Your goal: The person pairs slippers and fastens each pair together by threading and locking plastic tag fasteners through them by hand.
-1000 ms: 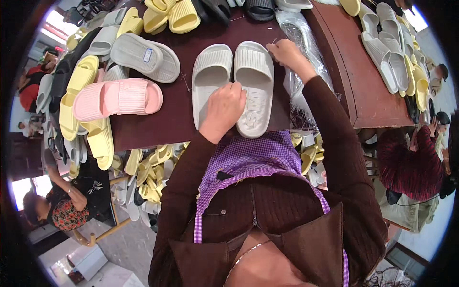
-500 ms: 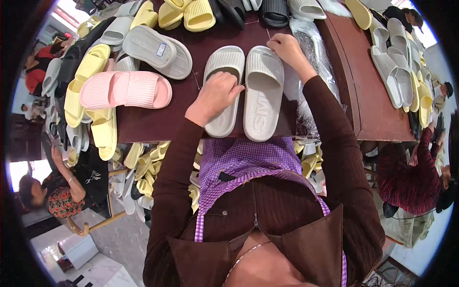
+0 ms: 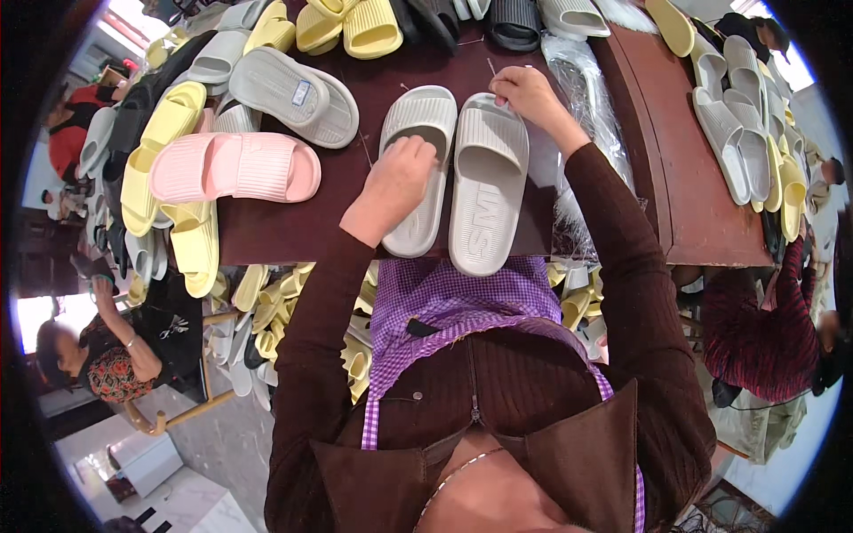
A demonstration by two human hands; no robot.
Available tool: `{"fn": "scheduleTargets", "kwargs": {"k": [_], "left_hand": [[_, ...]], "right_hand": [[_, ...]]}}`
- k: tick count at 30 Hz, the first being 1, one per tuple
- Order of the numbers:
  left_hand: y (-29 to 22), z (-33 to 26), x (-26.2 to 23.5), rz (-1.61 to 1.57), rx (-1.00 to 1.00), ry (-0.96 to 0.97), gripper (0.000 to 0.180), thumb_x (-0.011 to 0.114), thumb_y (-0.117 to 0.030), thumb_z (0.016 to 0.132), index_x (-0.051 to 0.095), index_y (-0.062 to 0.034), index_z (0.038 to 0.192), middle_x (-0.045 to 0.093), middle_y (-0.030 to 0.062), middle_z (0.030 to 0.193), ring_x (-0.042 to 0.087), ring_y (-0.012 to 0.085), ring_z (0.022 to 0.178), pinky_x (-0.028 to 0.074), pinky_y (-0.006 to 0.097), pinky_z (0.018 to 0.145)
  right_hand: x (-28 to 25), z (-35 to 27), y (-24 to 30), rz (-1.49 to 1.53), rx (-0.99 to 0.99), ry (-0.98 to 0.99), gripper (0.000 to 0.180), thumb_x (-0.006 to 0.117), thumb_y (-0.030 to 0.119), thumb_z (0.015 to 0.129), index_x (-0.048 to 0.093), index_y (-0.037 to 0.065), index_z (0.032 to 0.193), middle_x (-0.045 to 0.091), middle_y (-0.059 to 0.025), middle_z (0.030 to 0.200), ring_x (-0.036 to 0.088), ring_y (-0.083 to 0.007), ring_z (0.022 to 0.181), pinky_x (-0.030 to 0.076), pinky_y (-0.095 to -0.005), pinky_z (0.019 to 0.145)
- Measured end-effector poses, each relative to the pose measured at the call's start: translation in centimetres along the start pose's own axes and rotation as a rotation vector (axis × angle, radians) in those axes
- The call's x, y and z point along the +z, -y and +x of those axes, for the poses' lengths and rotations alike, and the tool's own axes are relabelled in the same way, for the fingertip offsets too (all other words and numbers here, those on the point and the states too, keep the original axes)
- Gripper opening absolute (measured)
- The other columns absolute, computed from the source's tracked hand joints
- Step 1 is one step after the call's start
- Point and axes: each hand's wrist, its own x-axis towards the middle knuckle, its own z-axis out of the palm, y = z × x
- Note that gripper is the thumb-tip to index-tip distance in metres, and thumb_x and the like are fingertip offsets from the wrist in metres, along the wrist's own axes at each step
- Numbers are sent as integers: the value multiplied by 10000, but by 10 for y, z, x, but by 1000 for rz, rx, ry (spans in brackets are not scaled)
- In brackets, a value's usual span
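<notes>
Two light grey ribbed slide slippers lie side by side on the dark red table in front of me, toes away. My left hand (image 3: 391,191) rests over the left grey slipper (image 3: 416,226), its fingers curled at the foot opening below the strap. Those fingertips are partly hidden, and what they pinch cannot be made out. At the toe of the right grey slipper (image 3: 487,213), my right hand (image 3: 530,96) pinches the front edge with thumb and fingers. A thin pale strand (image 3: 492,66) sticks up beside those fingers. The heel of this slipper reaches over the table's near edge.
Left of my hands lie a pink slipper pair (image 3: 235,167) and an overlapping grey pair (image 3: 293,96). Yellow slippers (image 3: 371,28) and black ones line the far side. A clear plastic wrapping (image 3: 582,115) lies at right. Other people work at both sides.
The right grey slipper has slid a little toward me, its heel now further over the edge. My left hand has shifted slightly left, away from the gap between the slippers.
</notes>
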Motion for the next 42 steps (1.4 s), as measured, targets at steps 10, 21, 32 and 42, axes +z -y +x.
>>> {"fn": "scheduleTargets", "kwargs": {"k": [10, 21, 32, 42], "left_hand": [[14, 5, 21, -16, -67, 9, 102, 480, -32, 830, 487, -18, 931, 549, 156, 920, 574, 335, 862, 481, 423, 724], [18, 7, 27, -112, -56, -64, 130, 520, -30, 841, 476, 11, 956, 527, 203, 880, 546, 383, 831, 456, 435, 711], [16, 7, 26, -146, -78, -70, 84, 518, -33, 846, 507, 10, 917, 542, 187, 862, 555, 366, 823, 459, 431, 709], [15, 8, 25, -169, -34, -109, 109, 531, -25, 834, 518, 12, 935, 554, 193, 882, 553, 379, 840, 460, 431, 715]], "right_hand": [[22, 21, 16, 155, -40, 50, 175, 605, 146, 820, 679, -9, 853, 629, -41, 659, 553, -101, 578, 446, -259, 554], [50, 48, 44, 276, 164, 295, 140, 602, 151, 839, 667, 33, 801, 611, 6, 696, 511, -76, 603, 421, -243, 555], [51, 45, 33, 356, 192, 259, 142, 650, 154, 769, 676, 16, 792, 579, -19, 641, 513, -106, 598, 425, -260, 535], [65, 47, 32, 432, 62, 162, 148, 634, 137, 764, 669, 4, 815, 634, -53, 721, 565, -124, 656, 453, -275, 578]]}}
